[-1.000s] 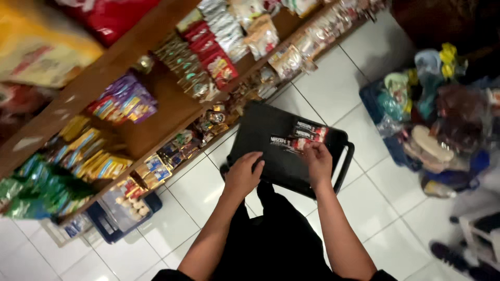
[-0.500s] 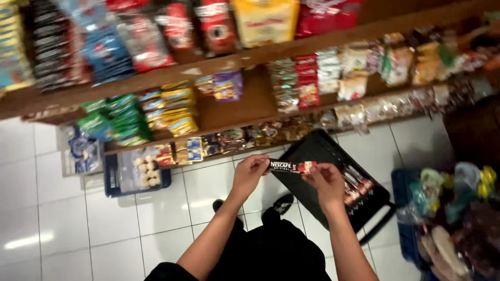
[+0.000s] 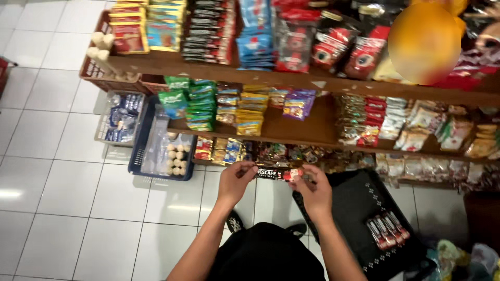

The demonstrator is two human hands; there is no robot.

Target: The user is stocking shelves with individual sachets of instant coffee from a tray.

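Between left hand (image 3: 235,180) and right hand (image 3: 314,191), a sachet strip (image 3: 278,174) held level

overhead indoor light is falling evenly; a pale glare patch is showing on the white floor tiles (image 3: 57,187) at near left. motion blur is softening the shelf packets (image 3: 250,31) at far right. the lower shelf (image 3: 312,130) is lying in shadow, and an orange blurred disc (image 3: 424,41) is masking the far right corner.
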